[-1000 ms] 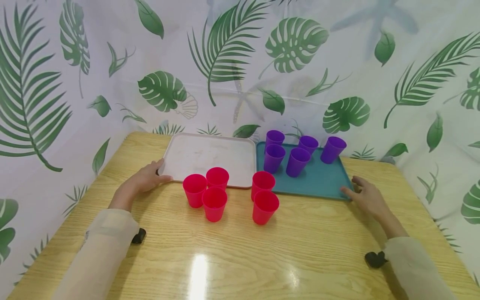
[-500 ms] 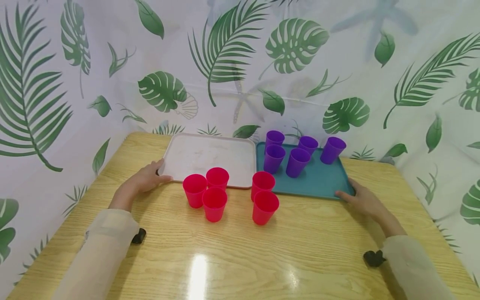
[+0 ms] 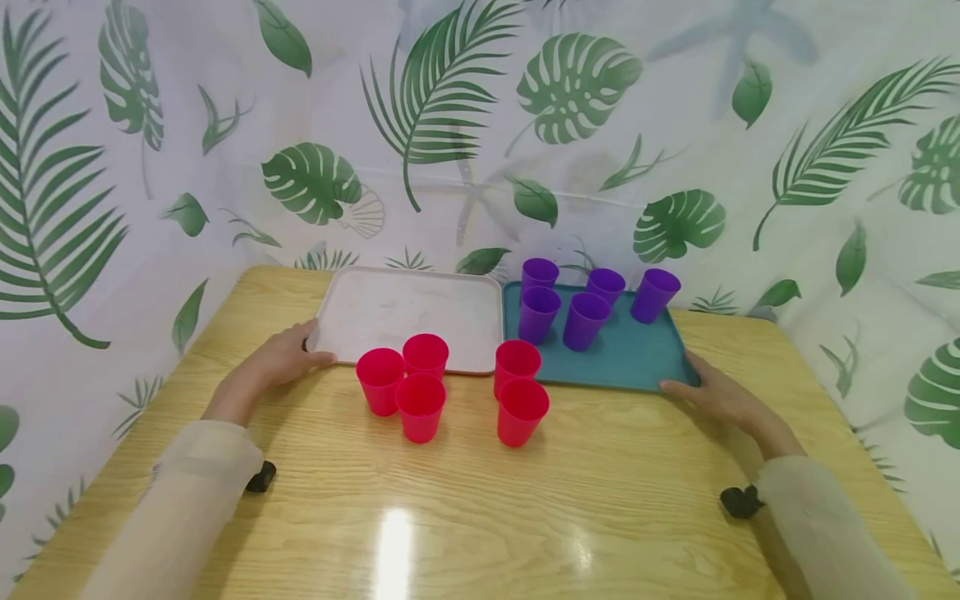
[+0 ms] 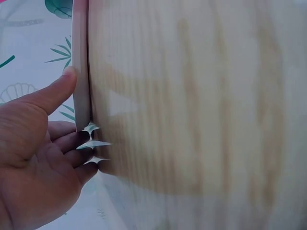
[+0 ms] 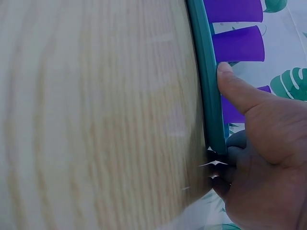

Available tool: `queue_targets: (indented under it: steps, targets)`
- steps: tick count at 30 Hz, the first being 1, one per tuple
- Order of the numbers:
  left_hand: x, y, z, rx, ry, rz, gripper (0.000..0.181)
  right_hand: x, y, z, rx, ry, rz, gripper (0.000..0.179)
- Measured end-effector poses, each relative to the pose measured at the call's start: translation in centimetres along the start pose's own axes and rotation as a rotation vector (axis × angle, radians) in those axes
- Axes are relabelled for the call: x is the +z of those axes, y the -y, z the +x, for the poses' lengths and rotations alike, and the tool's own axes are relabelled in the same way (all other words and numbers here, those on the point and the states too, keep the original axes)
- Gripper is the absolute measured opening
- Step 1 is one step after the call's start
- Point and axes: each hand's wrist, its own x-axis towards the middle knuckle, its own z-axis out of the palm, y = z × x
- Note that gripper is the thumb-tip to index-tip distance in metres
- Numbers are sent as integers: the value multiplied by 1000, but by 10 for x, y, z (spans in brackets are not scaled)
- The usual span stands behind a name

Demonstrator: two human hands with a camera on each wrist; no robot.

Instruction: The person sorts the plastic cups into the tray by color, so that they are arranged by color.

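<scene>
My left hand (image 3: 277,357) grips the front left corner of a white tray (image 3: 405,302). In the left wrist view the thumb (image 4: 61,88) lies over the tray's edge, with the other fingers curled at its corner. On the opposite side, my right hand (image 3: 723,398) holds the front right corner of a teal tray (image 3: 637,358), its thumb (image 5: 235,86) on the rim and fingertips partly hidden beneath. Several purple cups (image 3: 587,323) stand upright on the teal tray. The two trays lie side by side, their short edges meeting.
Three red cups (image 3: 420,410) stand clustered before the white tray on the wooden table (image 3: 337,517). Two more red cups (image 3: 521,414) stand one behind the other near where the trays meet. A leaf-patterned cloth (image 3: 450,117) hangs behind the table.
My right hand has closed in on the teal tray's corner, thumb moving leftward over the rim. The left hand keeps its hold. The head view has shifted slightly; cups and trays stay in place.
</scene>
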Motion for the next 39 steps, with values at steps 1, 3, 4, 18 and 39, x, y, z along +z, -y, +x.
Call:
queue_targets:
  steps: [1,3,4,18,39]
  targets:
    - [0,0,0,9,-6,6,88,0,1,0,2,1,3,102]
    - [1,-1,-1,32,-24,15,87,-1,3,-1,8,4,10,103]
    - [1,-1,-2,46,-35,19,86,-1,3,-1,8,4,12,103]
    - [-7,-32,-23,227,-221,7,70,-1,2,1,28,9,20,105]
    - [19,-67,-70,361,-51,-320,79,1,0,-1,34,18,59,107]
